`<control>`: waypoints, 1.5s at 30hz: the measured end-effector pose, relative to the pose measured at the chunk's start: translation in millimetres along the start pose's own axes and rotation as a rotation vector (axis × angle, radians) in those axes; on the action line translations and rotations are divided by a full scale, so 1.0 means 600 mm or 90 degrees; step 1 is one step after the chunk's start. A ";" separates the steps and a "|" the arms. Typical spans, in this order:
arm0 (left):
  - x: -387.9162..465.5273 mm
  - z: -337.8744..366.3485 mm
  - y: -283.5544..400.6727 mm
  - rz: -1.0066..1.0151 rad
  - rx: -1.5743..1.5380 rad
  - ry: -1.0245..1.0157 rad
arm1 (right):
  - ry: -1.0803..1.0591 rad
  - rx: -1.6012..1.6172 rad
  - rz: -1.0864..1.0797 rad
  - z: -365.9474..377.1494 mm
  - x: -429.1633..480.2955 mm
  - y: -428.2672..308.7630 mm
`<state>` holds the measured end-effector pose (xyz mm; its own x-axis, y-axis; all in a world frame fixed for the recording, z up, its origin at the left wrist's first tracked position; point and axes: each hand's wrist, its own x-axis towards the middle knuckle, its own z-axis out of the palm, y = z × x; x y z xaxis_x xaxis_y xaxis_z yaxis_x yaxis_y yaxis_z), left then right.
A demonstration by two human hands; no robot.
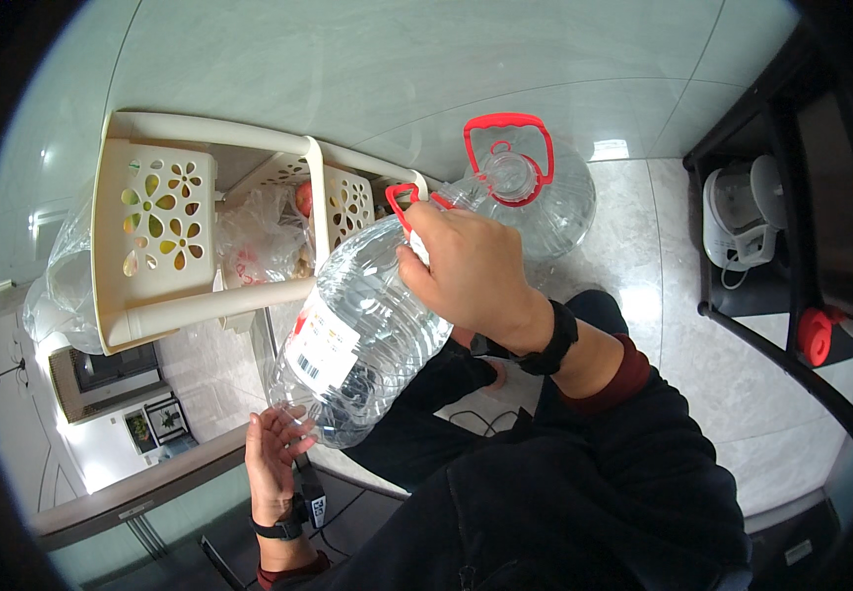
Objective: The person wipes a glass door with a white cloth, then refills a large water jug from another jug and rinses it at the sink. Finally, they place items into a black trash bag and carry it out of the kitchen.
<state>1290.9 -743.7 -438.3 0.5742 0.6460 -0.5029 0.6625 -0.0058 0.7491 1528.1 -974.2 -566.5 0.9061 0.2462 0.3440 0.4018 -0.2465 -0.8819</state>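
Observation:
My right hand grips the red handle at the neck of a large clear plastic water bottle. That bottle is tilted, its base at the lower left and its neck at the upper right. Its mouth meets the open mouth of a second large clear jug with a raised red handle; that jug stands on the tiled floor by the wall. Close to the base of the tilted bottle, my left hand is spread with its fingertips at the plastic; whether it bears weight I cannot tell.
At the left stands a cream plastic shelf rack with flower-cut baskets, a plastic bag and a red fruit. A black shelf at the right holds a white kitchen appliance and a red-lidded container.

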 end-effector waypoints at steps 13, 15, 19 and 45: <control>-0.002 0.003 0.004 0.006 0.002 0.001 | 0.010 0.002 -0.003 0.000 0.000 -0.001; -0.003 0.003 0.003 0.008 0.001 0.001 | 0.009 0.002 -0.004 0.000 0.000 -0.001; -0.002 0.002 0.002 0.013 -0.002 -0.002 | 0.017 0.005 -0.012 -0.001 0.001 -0.001; -0.006 -0.001 0.001 0.043 0.011 0.009 | 0.025 0.007 -0.013 -0.002 0.003 0.003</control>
<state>1288.8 -745.4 -435.9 0.6117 0.6541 -0.4448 0.6304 -0.0635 0.7737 1530.4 -975.3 -567.0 0.9022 0.2136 0.3746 0.4193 -0.2313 -0.8779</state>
